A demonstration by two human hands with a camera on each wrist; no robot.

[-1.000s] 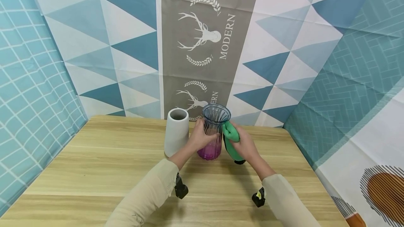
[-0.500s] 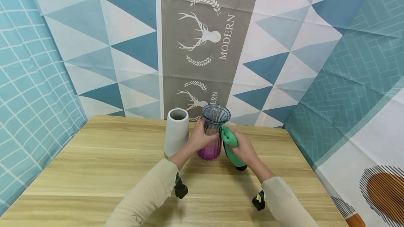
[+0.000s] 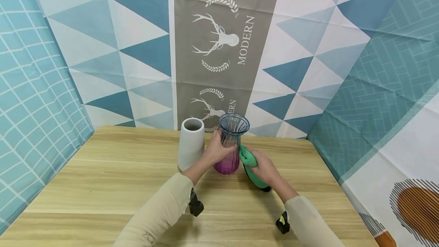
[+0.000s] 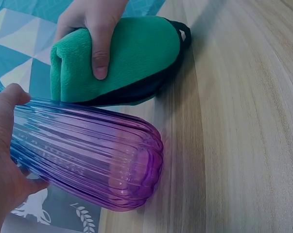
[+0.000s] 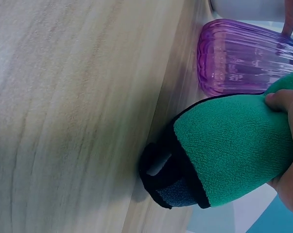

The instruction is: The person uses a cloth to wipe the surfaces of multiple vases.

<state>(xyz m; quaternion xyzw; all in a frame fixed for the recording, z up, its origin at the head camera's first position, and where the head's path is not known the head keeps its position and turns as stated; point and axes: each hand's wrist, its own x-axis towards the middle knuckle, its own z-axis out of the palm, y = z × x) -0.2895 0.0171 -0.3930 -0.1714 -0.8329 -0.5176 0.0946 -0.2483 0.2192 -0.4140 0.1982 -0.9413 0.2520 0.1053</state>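
Note:
A ribbed glass vase, blue at the rim and purple at the base, stands near the table's back edge. Around its upper body my left hand grips it, the thumb in front. My right hand holds a folded green terry cleaning cloth with black edging against the vase's right side. In the left wrist view the thumb presses on the cloth, whose folded end lies by the vase. A black loop at the cloth's lower end shows in the right wrist view, close to the table.
A white tapered vase stands just left of the glass one, close to my left wrist. The wooden table reaches a patterned cloth wall at the back. Dark wrist-worn devices hang below both sleeves.
My right hand has slid downward along the vase's right side with the green cleaning cloth. The left hand and the glass vase have stayed in place.

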